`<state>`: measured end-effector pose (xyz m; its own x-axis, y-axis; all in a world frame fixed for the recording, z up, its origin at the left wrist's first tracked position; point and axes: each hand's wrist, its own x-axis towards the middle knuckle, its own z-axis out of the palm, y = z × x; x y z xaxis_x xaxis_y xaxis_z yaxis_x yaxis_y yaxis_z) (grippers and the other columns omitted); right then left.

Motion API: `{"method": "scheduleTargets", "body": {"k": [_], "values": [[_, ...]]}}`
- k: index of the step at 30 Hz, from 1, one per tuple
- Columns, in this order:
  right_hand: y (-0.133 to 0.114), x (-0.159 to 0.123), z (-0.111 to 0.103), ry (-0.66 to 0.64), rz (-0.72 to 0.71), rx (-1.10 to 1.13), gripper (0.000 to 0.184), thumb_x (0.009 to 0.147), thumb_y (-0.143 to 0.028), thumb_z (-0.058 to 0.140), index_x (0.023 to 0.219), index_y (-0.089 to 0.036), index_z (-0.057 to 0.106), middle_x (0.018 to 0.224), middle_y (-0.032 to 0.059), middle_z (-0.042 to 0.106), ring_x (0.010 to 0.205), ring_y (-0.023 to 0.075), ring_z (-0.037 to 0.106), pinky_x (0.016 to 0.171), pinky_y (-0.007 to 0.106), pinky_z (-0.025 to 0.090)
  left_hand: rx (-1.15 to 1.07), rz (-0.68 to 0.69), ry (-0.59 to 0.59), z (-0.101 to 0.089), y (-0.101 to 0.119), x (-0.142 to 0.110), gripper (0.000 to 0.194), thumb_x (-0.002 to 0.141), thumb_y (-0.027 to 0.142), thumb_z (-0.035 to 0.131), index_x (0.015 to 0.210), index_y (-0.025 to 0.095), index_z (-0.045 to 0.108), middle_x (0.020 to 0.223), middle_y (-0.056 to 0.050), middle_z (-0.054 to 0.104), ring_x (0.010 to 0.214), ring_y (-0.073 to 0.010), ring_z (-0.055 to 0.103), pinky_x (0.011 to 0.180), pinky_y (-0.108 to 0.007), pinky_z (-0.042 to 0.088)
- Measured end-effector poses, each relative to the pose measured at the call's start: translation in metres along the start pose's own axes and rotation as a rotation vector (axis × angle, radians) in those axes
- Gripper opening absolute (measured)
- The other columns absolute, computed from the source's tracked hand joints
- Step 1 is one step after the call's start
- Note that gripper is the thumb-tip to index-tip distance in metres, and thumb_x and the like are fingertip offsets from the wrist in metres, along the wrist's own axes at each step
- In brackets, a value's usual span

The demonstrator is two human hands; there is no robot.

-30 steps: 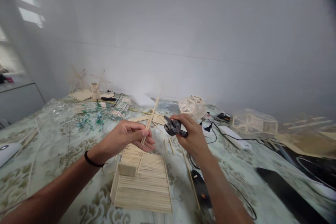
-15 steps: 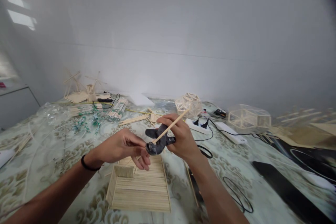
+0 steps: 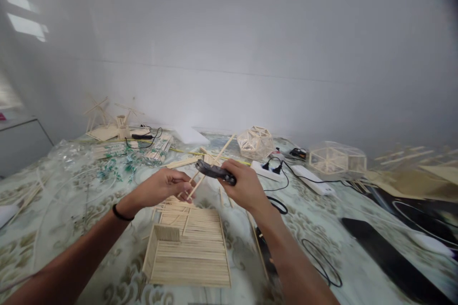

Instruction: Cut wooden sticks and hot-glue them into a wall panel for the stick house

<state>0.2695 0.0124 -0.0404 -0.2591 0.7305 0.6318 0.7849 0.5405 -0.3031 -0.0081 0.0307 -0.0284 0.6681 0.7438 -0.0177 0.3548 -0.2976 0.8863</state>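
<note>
Sticks (image 3: 192,192) slant toward one o'clock from the left hand (image 3: 175,187), its grip pinched shut on their lower ends above the counter (image 3: 246,252). The right hand (image 3: 245,186) has its grip wrapped around black pliers (image 3: 214,172), which cross in front of them; whether the two touch, I cannot tell. From the pliers, a slatted wooden panel (image 3: 191,262) lies toward seven o'clock, a power strip (image 3: 255,167) at three, a stick ball (image 3: 255,143) near two.

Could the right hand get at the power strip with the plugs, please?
Probably yes: the power strip lies close to the right hand, nothing visible between, though the dark tool occupies its fingers.
</note>
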Motion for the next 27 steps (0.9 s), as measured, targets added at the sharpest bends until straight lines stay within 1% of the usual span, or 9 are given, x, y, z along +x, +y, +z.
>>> {"method": "scheduleTargets", "body": {"k": [2, 5, 8, 10, 15, 18, 21, 25, 27], "values": [[0.001, 0.000, 0.001, -0.027, 0.074, -0.006, 0.007, 0.087, -0.021, 0.067, 0.092, -0.025, 0.064, 0.078, 0.0020, 0.071, 0.068, 0.0235, 0.064, 0.064, 0.030, 0.038, 0.154, -0.063, 0.050, -0.005, -0.014, 0.007, 0.029, 0.105, 0.040, 0.071, 0.115, 0.014, 0.074, 0.113, -0.007, 0.078, 0.101, -0.0239, 0.077, 0.091, -0.044, 0.066], [0.000, 0.000, 0.004, -0.078, 0.142, -0.007, 0.010, 0.092, -0.028, 0.072, 0.096, -0.026, 0.064, 0.077, 0.0003, 0.074, 0.066, 0.0230, 0.063, 0.063, 0.028, 0.036, 0.316, -0.135, 0.086, -0.006, -0.036, 0.014, 0.031, 0.105, 0.036, 0.071, 0.130, 0.016, 0.069, 0.130, -0.010, 0.073, 0.110, -0.0256, 0.074, 0.095, -0.047, 0.065], [-0.003, 0.000, 0.007, -0.121, 0.164, 0.000, 0.014, 0.091, -0.030, 0.077, 0.092, -0.026, 0.064, 0.081, 0.0009, 0.076, 0.069, 0.0230, 0.064, 0.064, 0.028, 0.035, 0.365, -0.148, 0.080, -0.004, -0.050, 0.017, 0.034, 0.105, 0.036, 0.071, 0.134, 0.017, 0.068, 0.135, -0.011, 0.071, 0.115, -0.0269, 0.073, 0.097, -0.048, 0.065], [-0.006, 0.001, 0.007, -0.138, 0.161, 0.013, 0.014, 0.090, -0.028, 0.078, 0.092, -0.026, 0.065, 0.081, 0.0006, 0.076, 0.069, 0.0223, 0.064, 0.064, 0.028, 0.035, 0.335, -0.117, 0.066, -0.005, -0.052, 0.017, 0.034, 0.105, 0.036, 0.071, 0.134, 0.018, 0.068, 0.136, -0.011, 0.070, 0.116, -0.0272, 0.073, 0.098, -0.049, 0.064], [-0.014, 0.002, 0.008, -0.150, 0.092, 0.071, 0.011, 0.089, -0.024, 0.077, 0.091, -0.025, 0.066, 0.087, 0.0011, 0.076, 0.073, 0.0207, 0.065, 0.067, 0.028, 0.039, 0.039, 0.080, 0.034, -0.017, -0.031, 0.008, 0.036, 0.105, 0.039, 0.071, 0.133, 0.017, 0.067, 0.133, -0.012, 0.073, 0.115, -0.0272, 0.074, 0.101, -0.049, 0.063], [-0.020, 0.001, 0.010, -0.142, 0.034, 0.109, 0.011, 0.086, -0.018, 0.074, 0.089, -0.025, 0.065, 0.088, 0.0021, 0.075, 0.077, 0.0219, 0.066, 0.068, 0.029, 0.039, -0.223, 0.210, -0.014, -0.016, -0.015, -0.001, 0.062, 0.098, 0.045, 0.079, 0.152, 0.030, 0.055, 0.151, -0.014, 0.065, 0.114, -0.0270, 0.079, 0.101, -0.044, 0.063], [-0.027, 0.000, 0.014, -0.141, -0.023, 0.156, 0.013, 0.081, -0.015, 0.072, 0.088, -0.024, 0.065, 0.087, 0.0025, 0.074, 0.077, 0.0222, 0.066, 0.067, 0.029, 0.039, -0.417, 0.286, -0.087, -0.008, -0.006, -0.006, 0.080, 0.088, 0.043, 0.090, 0.158, 0.037, 0.052, 0.159, -0.018, 0.061, 0.097, -0.0263, 0.084, 0.091, -0.041, 0.066], [-0.035, -0.003, 0.017, -0.144, -0.072, 0.230, 0.016, 0.080, -0.015, 0.070, 0.093, -0.024, 0.066, 0.088, 0.0031, 0.074, 0.078, 0.0222, 0.067, 0.069, 0.029, 0.042, -0.573, 0.325, -0.123, 0.001, 0.001, -0.008, 0.075, 0.087, 0.033, 0.093, 0.153, 0.045, 0.060, 0.160, -0.013, 0.061, 0.080, -0.0193, 0.085, 0.077, -0.032, 0.068], [-0.037, -0.004, 0.020, -0.141, -0.080, 0.272, 0.018, 0.079, -0.014, 0.068, 0.094, -0.024, 0.067, 0.087, 0.0028, 0.074, 0.078, 0.0218, 0.067, 0.070, 0.029, 0.044, -0.608, 0.322, -0.137, 0.003, 0.005, -0.009, 0.062, 0.086, 0.029, 0.094, 0.143, 0.038, 0.071, 0.152, -0.012, 0.069, 0.079, -0.0191, 0.085, 0.074, -0.030, 0.069]]}}
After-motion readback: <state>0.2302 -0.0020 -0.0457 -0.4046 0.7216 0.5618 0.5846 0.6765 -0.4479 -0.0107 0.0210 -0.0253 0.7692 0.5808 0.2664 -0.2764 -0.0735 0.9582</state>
